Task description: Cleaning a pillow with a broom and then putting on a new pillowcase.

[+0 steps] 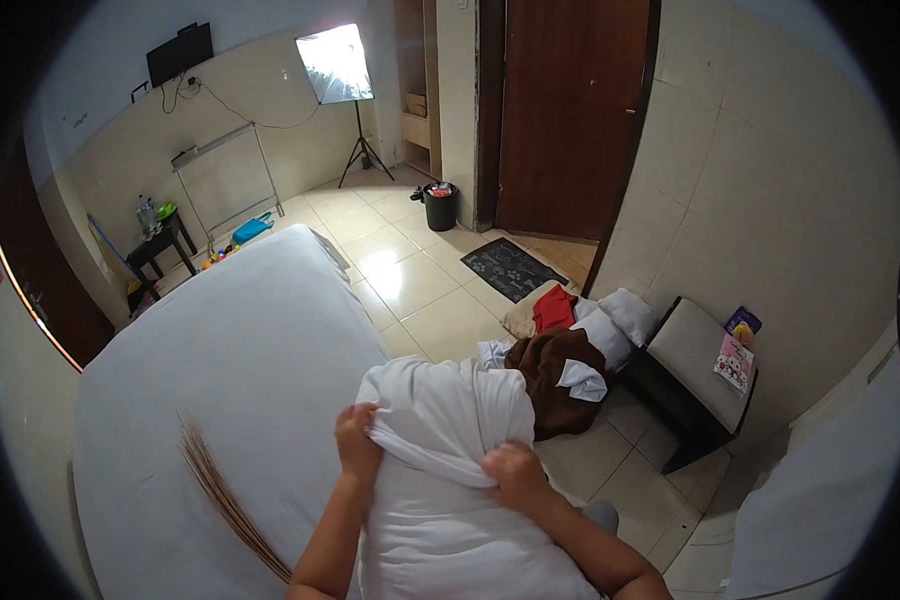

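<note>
A plump white pillow (450,540) lies before me, upon or against the right side of the bed. A white pillowcase (442,397) covers its far part, and its folded hem crosses the pillow between my hands. My left hand (358,439) grips that hem at the left side. On the right, my right hand (516,474) holds the hem bunched in its fingers, slightly blurred. Left of my left forearm, a stick broom (229,499) of thin brown twigs rests on the bed (255,337), which has a pale fitted sheet. My left forearm hides the broom's near end.
Right of the bed, a brown cloth (547,367), white pillows (604,334) and a red cloth (553,309) lie heaped on the tiles. A padded bench (694,360) stands beside them. Farther off are a doormat (514,268), a black bin (441,206) and a softbox light (337,64).
</note>
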The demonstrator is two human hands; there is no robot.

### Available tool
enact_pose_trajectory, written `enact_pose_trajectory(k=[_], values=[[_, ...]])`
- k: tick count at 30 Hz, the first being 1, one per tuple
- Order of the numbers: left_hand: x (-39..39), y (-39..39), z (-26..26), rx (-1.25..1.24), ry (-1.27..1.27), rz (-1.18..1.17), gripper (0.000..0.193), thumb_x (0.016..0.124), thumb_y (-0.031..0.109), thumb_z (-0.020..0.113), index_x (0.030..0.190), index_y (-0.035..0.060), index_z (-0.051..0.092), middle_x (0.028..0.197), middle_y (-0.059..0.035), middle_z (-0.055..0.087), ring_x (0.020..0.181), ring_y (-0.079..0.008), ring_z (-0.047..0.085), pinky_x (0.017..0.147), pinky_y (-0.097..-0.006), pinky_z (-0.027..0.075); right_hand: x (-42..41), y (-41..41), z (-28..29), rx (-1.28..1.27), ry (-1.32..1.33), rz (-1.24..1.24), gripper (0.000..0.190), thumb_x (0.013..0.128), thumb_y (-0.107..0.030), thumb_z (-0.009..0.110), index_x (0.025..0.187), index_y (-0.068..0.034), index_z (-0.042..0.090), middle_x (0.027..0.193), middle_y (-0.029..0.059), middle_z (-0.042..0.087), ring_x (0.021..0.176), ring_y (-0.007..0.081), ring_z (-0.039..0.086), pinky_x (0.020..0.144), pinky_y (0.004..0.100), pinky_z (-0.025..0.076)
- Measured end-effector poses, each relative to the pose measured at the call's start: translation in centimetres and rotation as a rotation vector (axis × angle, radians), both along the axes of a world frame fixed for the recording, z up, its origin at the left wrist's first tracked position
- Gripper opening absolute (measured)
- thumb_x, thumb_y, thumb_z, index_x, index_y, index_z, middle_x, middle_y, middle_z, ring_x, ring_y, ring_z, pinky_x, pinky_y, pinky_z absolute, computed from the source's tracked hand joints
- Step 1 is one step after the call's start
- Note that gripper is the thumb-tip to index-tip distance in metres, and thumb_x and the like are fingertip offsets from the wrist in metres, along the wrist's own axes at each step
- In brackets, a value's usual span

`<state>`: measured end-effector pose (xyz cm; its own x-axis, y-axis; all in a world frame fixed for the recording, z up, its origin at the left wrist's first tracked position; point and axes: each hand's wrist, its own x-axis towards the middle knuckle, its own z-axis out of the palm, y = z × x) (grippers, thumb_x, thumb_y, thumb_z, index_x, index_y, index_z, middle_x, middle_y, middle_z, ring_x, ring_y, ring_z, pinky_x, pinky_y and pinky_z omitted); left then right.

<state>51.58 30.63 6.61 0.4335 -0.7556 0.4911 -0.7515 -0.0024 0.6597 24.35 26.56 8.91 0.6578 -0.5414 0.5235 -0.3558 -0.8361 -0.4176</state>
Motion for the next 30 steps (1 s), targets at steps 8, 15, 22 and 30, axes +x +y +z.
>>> enact_pose_trajectory(k=[8, 15, 22, 30], values=[[-4.0, 2.6, 0.5, 0.029, -0.053, -0.239, 0.013, 0.068, 0.001, 0.054, 0.079, 0.0037, 0.057, 0.074, -0.0159, 0.059, 0.076, -0.036, 0.057, 0.068, -0.0399, 0.044, -1.9, -7.1, -1.7, 0.01, -0.131, -0.522, 0.022, 0.07, -0.002, 0.051, 0.089, -0.008, 0.059, 0.076, 0.0133, 0.058, 0.075, 0.0357, 0.056, 0.073, 0.0423, 0.044], [-0.6, 3.2, 0.1, 0.196, 0.008, -0.016, 0.016, 0.066, 0.0, 0.056, 0.081, 0.0056, 0.056, 0.07, -0.0137, 0.057, 0.072, -0.0335, 0.056, 0.066, -0.0391, 0.043, -1.5, -2.8, -1.2, 0.16, 0.239, -0.054, 0.025, 0.067, -0.006, 0.059, 0.092, -0.008, 0.058, 0.079, 0.0162, 0.059, 0.078, 0.0359, 0.057, 0.072, 0.0433, 0.045], [-1.1, -0.3, -2.9, 0.084, 0.498, -0.061, 0.027, 0.069, 0.001, 0.057, 0.096, 0.0032, 0.059, 0.081, -0.0172, 0.061, 0.077, -0.0346, 0.058, 0.072, -0.0354, 0.047, -0.8, -5.8, -3.4, 0.133, 0.013, -0.368, 0.026, 0.069, -0.004, 0.056, 0.094, -0.009, 0.057, 0.087, 0.0128, 0.058, 0.086, 0.0335, 0.056, 0.074, 0.0416, 0.045], [0.3, 6.3, -1.7, 0.183, 0.018, -0.062, 0.025, 0.066, -0.004, 0.059, 0.089, 0.0033, 0.054, 0.076, -0.0168, 0.058, 0.073, -0.0341, 0.058, 0.065, -0.0377, 0.046, -4.1, -2.4, -4.8, 0.427, 0.163, -0.244, 0.03, 0.064, -0.008, 0.063, 0.094, -0.009, 0.059, 0.095, 0.012, 0.058, 0.096, 0.032, 0.053, 0.085, 0.0399, 0.041]])
